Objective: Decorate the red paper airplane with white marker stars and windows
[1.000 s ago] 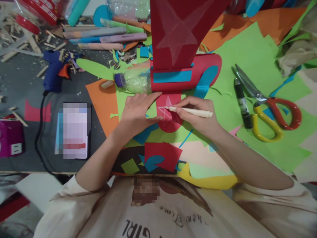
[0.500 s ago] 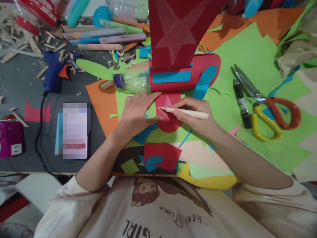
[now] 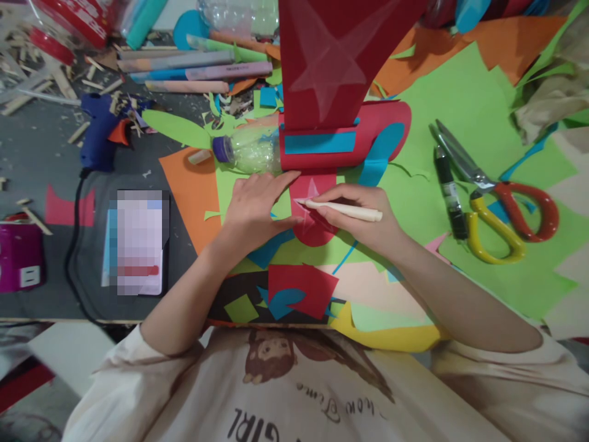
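Between the fingers of my right hand (image 3: 359,212) is a cream-coloured marker pen (image 3: 345,209), its tip on a red paper flap (image 3: 317,230) that bears a pale star (image 3: 313,202). My left hand (image 3: 257,205) lies with thumb and fingers spread, pressing on the left edge of that flap. Just beyond sits a clear plastic bottle (image 3: 253,150) with a dark blue cap, lying on its side and wrapped in red paper (image 3: 386,126). A blue strip (image 3: 319,143) is on the wrap. Above it, a larger red piece (image 3: 317,67) carries a bigger pale star.
Red-and-yellow-handled scissors (image 3: 483,181) and a black pen (image 3: 450,193) lie on green paper to the right. On the left are a blue glue gun (image 3: 97,132) with its cord, a phone (image 3: 140,242) and a purple box (image 3: 21,258). Several markers (image 3: 202,70) and paper scraps lie around.
The marker and my right hand have shifted very slightly left along the star's edge. My left hand stays in place on the red flap.
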### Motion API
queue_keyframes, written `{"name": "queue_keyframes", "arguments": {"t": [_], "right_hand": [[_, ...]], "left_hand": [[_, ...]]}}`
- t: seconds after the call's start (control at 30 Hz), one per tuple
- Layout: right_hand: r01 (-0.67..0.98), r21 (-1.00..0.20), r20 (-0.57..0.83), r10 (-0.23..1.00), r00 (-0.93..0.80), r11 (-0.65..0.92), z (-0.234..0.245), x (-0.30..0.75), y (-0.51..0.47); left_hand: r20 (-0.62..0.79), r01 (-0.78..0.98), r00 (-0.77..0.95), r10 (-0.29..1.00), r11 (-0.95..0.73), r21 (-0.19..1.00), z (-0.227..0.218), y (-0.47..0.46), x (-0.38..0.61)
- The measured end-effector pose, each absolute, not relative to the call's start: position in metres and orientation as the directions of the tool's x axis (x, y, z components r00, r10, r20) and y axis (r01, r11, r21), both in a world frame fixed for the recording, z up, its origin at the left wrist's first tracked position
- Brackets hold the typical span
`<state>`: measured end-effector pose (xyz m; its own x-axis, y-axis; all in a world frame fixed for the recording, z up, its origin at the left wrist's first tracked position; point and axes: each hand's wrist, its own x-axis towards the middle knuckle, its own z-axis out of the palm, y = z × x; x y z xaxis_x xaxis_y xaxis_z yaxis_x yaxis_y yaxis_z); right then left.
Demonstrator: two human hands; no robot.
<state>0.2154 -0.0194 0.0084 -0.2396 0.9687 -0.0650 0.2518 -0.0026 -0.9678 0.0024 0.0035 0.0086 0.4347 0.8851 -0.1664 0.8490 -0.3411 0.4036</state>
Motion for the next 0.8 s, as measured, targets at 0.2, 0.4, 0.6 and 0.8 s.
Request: {"name": "queue_keyframes", "arguments": {"t": [0.2,0.4,0.6,0.8], "right_hand": [[0.28,-0.96,-0.089,0.966,-0.241,-0.019,0.0078,0.2162,-0.0191],[0.289,-0.957,-0.081,0.97,-0.23,-0.012,0.0085,0.2158,-0.019],[0.284,-0.959,-0.074,0.976,-0.204,-0.013,0.0067,0.2151,-0.0203],[0.276,-0.961,-0.065,0.982,-0.175,-0.014,0.0099,0.2132,-0.0194]], "left_hand": [[-0.134,0.847,0.431,0.892,-0.348,0.402,0.0078,0.0018,0.0028],[-0.171,0.852,0.435,0.884,-0.342,0.397,0.009,0.003,0.0027],[-0.163,0.857,0.431,0.887,-0.346,0.381,0.0096,0.0028,0.0033],[-0.181,0.871,0.424,0.887,-0.345,0.351,0.0103,0.0021,0.0046]]}}
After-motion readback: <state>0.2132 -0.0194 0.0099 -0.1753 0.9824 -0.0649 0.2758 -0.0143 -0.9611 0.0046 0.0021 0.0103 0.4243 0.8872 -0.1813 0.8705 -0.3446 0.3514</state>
